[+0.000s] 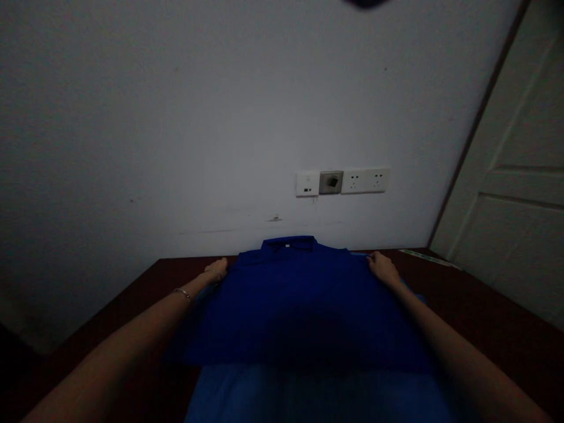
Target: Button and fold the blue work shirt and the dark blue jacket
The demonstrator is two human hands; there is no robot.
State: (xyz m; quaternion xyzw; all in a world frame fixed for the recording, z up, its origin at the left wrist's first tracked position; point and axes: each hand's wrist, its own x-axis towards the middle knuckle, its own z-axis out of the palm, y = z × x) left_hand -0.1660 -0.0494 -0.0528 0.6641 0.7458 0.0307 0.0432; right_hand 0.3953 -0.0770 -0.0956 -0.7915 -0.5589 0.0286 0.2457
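A dark blue collared shirt (304, 294) lies spread out, its collar toward the wall and a small white label inside the neck. Under it is a lighter blue cloth (247, 393), showing below the hem and a little at both sides. My left hand (217, 269), with a bracelet on the wrist, is closed at the shirt's left shoulder edge. On the opposite side my right hand (383, 267) pinches fabric by the right shoulder, where a strip of lighter blue also shows. The fingertips of both hands are partly hidden, and a shadow darkens the lower middle of the shirt.
The dark red tabletop (141, 294) reaches back to a pale wall (198, 117). Sockets and switches (363, 181) sit on the wall above the collar. At right stands a panelled door (520, 205). A narrow patterned strip (429, 258) lies at the table's back right.
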